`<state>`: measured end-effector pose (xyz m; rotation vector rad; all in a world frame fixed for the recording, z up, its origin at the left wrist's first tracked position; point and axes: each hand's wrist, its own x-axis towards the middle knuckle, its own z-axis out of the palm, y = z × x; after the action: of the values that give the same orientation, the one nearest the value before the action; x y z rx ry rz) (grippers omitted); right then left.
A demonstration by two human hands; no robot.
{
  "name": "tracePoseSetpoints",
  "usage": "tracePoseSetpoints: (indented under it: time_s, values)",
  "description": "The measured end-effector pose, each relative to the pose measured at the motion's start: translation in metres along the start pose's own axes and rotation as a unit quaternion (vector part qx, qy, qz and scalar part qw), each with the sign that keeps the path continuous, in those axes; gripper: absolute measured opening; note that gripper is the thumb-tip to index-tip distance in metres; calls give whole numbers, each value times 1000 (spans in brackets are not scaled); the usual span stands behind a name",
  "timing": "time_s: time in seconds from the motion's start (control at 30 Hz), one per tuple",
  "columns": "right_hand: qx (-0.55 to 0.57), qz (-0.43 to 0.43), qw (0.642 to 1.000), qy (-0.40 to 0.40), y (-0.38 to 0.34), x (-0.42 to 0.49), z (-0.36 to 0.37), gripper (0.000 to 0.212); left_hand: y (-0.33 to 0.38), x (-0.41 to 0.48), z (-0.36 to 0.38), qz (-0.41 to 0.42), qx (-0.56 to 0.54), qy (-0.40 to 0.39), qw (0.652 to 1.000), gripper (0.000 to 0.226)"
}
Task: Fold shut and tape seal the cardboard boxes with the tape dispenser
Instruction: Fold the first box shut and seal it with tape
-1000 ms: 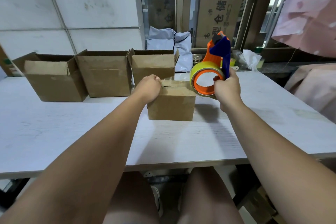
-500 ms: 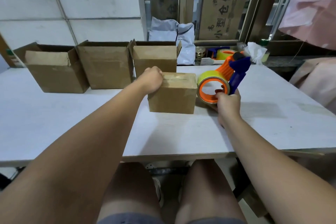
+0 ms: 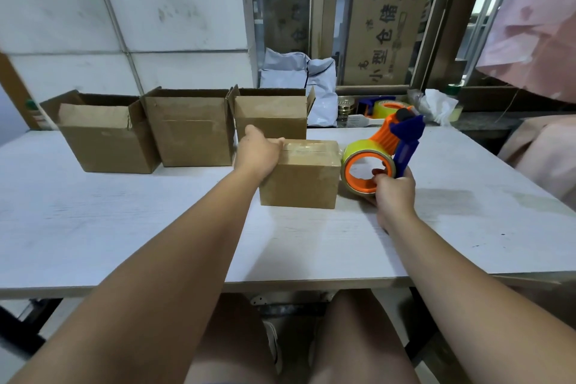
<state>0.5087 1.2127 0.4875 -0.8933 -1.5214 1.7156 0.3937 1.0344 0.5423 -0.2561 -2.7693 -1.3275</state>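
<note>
A small closed cardboard box [image 3: 300, 178] sits mid-table with clear tape along its top seam. My left hand [image 3: 257, 153] rests on the box's left top edge, fingers lying over the top. My right hand [image 3: 394, 188] grips the orange and blue tape dispenser [image 3: 385, 150] with its yellow-green roll, which stands on the table just right of the box. Three open cardboard boxes stand in a row behind: the left one [image 3: 109, 140], the middle one [image 3: 191, 134], the right one [image 3: 271, 117].
The white table [image 3: 124, 227] runs to a front edge near my knees. A second tape dispenser [image 3: 381, 107], a brush and crumpled plastic lie on the sill at the back right. Grey mailer bags [image 3: 299, 84] lean behind the boxes. Pink cloth hangs at the right.
The dispenser came down from above the box's right end to the table beside it, tilting right. My left hand went from a fist on the box to lying flatter on it.
</note>
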Motion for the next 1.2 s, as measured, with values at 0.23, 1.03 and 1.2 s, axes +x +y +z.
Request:
tracePoseSetpoints:
  time_s: [0.23,1.03,1.2]
  values:
    - [-9,-7,1000,3,1,-1,2,39,7,0,3,-21,19,67,997,55]
    - [-99,-93,985,-109,-10,-2,13,51,-16,23,-31,-35,102,38,993,35]
    - [-154,-103,974,-132,-19,-7,29,49,-26,22,-41,-67,66,58,994,33]
